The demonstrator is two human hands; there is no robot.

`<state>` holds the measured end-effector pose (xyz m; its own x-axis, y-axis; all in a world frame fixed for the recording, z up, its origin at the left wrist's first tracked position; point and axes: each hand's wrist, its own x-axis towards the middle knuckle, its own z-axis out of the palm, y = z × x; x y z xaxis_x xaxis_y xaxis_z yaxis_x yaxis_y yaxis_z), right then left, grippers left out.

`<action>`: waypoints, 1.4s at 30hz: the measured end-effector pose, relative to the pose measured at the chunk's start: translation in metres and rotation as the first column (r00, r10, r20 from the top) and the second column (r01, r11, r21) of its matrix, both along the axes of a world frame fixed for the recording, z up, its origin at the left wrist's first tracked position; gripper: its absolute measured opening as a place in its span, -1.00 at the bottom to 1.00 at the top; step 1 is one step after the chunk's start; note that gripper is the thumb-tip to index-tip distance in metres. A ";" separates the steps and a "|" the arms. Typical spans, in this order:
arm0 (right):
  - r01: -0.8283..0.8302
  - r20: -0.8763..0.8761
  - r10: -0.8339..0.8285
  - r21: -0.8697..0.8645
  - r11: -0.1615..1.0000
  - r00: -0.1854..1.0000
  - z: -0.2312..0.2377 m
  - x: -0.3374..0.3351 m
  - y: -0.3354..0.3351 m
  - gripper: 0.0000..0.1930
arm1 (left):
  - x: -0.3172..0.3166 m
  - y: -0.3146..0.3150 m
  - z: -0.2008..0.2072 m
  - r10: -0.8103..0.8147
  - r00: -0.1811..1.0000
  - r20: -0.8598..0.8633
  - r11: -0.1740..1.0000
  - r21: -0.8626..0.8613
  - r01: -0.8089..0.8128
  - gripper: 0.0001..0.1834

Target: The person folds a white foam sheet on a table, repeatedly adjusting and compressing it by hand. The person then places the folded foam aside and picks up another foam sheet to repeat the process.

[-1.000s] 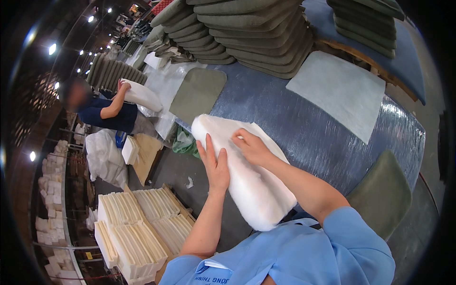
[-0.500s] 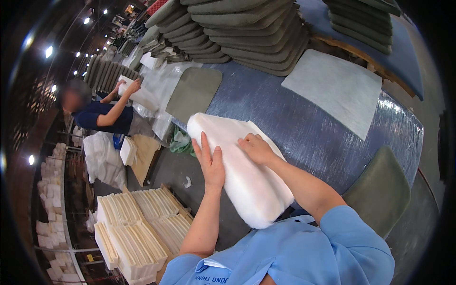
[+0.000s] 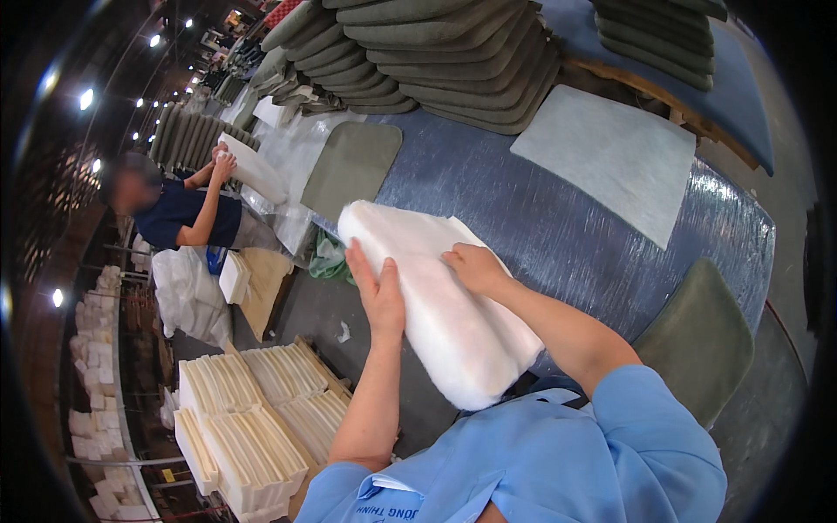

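Observation:
A thick white cushion wrapped in fluffy wadding (image 3: 432, 301) leans at the near edge of the film-covered table, close to my body. My left hand (image 3: 380, 292) lies along its left side, fingers stretched out and pressed flat on the wadding. Over its right side, my right hand (image 3: 476, 268) has its fingers curled and pinching the edge of the white wadding. A flap of that layer shows just past the fingertips. What lies inside the wrapping is hidden.
Stacked grey-green cushions (image 3: 453, 61) rise at the table's back. A white sheet (image 3: 606, 161), a flat green pad (image 3: 353, 166) and another green cushion (image 3: 702, 336) lie around the blue table (image 3: 462, 170). Cream foam slabs (image 3: 244, 427) stand lower left. A co-worker (image 3: 187, 209) handles white padding at far left.
My left hand has slid slightly down the cushion's side and its fingers have drawn closer together. The right fingers have curled more at the wadding's edge. The co-worker's hands have moved closer together.

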<state>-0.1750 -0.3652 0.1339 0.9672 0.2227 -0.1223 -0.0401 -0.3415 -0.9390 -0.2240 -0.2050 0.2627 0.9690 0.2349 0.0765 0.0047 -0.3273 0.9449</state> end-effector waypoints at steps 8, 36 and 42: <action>-0.231 0.055 0.230 0.008 0.973 0.972 0.078 -0.085 -0.016 -0.55 | -0.091 -0.029 -0.005 -0.048 0.997 -0.053 0.984 -0.172 0.038 -0.04; -0.160 0.000 0.163 0.176 0.971 0.987 0.077 -0.099 -0.061 -0.56 | -0.095 -0.028 -0.002 -0.072 0.997 0.010 0.925 -0.374 0.070 -0.08; -0.246 0.227 0.232 0.034 0.969 0.946 0.092 -0.132 -0.041 -0.58 | -0.121 -0.032 -0.012 -0.142 0.989 -0.038 0.986 0.084 0.144 -0.11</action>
<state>-0.3067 -0.4061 0.2257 0.8862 0.4506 0.1078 0.2447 -0.2575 -0.9348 -0.3446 -0.2371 0.2507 0.9944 0.0877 0.0591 -0.0184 -0.4066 0.9134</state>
